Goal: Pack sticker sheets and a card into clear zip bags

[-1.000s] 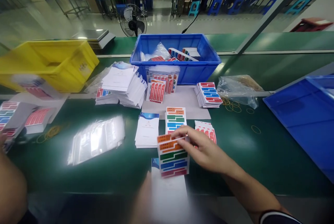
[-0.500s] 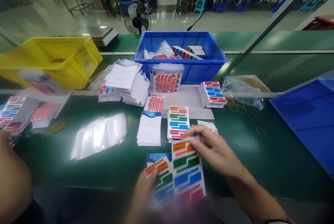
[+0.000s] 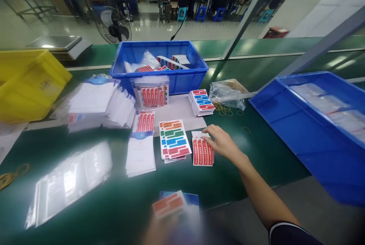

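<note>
My right hand (image 3: 221, 142) reaches over the stack of red label cards (image 3: 203, 153), its fingertips touching the upper part, fingers bent and slightly apart. Low in the view, my left hand (image 3: 162, 226) is blurred and holds a colored label sheet (image 3: 169, 204) together with a blue-and-white card (image 3: 192, 199). Left of the red cards lies a stack of multicolored label sheets (image 3: 175, 140), its top sheet slightly askew. White booklets (image 3: 140, 155) with a blue band sit farther left, and red cards (image 3: 146, 121) show behind them.
A blue bin (image 3: 159, 74) stands behind, a yellow bin (image 3: 31, 85) at left, another blue bin (image 3: 285, 123) at right. Clear plastic sleeves (image 3: 71, 180) lie at front left. A booklet pile (image 3: 99, 102), red-blue cards (image 3: 202, 102) and rubber bands (image 3: 225, 110) lie farther back.
My right hand has moved from the label sheets in front of me to the red card stack. One multicolored sheet now lies askew on its stack. The view has turned to the right.
</note>
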`<move>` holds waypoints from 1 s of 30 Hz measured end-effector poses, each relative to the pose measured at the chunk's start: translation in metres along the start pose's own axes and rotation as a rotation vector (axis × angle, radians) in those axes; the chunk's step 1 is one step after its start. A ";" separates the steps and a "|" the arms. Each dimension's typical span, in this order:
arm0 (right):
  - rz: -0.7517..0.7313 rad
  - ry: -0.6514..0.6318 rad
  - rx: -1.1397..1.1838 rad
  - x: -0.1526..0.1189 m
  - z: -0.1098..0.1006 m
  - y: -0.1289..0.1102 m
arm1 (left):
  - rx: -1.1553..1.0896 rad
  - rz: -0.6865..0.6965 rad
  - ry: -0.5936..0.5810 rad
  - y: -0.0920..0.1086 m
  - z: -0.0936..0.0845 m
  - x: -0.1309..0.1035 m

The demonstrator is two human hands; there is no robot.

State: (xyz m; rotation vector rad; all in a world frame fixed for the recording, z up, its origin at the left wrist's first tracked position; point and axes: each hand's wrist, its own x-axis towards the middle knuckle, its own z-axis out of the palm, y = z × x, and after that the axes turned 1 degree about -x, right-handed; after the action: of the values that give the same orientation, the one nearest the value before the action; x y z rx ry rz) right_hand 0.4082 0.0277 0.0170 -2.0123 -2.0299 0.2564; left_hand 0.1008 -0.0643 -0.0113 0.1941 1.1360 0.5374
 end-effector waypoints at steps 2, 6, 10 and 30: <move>0.016 -0.070 -0.035 -0.010 0.006 0.007 | 0.020 -0.022 -0.030 0.004 0.002 0.004; 0.046 -0.138 -0.078 -0.013 0.014 0.010 | 0.062 -0.021 -0.058 0.009 0.003 0.008; 0.060 -0.198 -0.115 -0.008 0.015 0.007 | 0.104 -0.011 -0.060 0.010 0.003 0.008; 0.077 -0.189 0.457 -0.047 -0.044 -0.008 | -0.165 -0.046 0.017 0.007 -0.030 0.004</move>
State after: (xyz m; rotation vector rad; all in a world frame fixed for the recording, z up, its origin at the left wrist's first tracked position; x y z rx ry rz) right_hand 0.4141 -0.0225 0.0586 -1.8286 -1.7851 0.8701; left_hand 0.0729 -0.0600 -0.0249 0.0212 1.1044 0.5899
